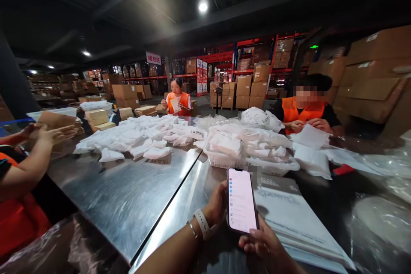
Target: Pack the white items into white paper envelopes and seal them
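A phone point(241, 200) with a lit screen is upright in my left hand point(215, 209), whose fingers wrap its left edge. A white band sits on that wrist. My right hand point(261, 245) rests under the phone's lower right corner, fingers curled against its edge. Both hands hover over a steel table point(128, 197). Just right of the phone lies a stack of flat white printed bags point(289, 214).
A white basket point(247, 163) heaped with white packets stands beyond the phone, and more packets point(141, 137) spread across the table's far left. Three people in orange vests work around the table. Cardboard boxes and red racks fill the background.
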Demonstrator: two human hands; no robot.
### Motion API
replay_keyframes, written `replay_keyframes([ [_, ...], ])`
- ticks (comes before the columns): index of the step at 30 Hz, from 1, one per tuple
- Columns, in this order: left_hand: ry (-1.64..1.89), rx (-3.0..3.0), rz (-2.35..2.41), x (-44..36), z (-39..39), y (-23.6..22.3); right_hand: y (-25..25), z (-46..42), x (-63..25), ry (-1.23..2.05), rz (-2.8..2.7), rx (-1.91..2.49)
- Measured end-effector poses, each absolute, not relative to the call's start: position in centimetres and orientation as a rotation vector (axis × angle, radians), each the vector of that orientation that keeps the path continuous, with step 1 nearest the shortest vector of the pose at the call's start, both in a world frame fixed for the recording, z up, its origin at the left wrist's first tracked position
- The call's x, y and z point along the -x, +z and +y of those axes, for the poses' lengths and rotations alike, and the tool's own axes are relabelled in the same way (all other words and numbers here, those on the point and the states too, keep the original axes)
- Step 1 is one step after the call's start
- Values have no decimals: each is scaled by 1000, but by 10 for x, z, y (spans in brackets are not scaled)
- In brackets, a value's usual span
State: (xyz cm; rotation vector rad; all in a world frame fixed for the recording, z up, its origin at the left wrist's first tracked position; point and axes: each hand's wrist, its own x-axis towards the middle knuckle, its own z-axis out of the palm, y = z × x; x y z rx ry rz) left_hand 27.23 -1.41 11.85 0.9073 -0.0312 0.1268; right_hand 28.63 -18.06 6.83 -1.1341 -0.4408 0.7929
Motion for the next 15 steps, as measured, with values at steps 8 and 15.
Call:
replay_keyframes([
  [8,292,-1122,43,-273,-5,116,74,-180,-281,823,-373,1135],
  [15,324,-1181,84,-272,-2,122,86,-180,-277,839,-348,1158],
])
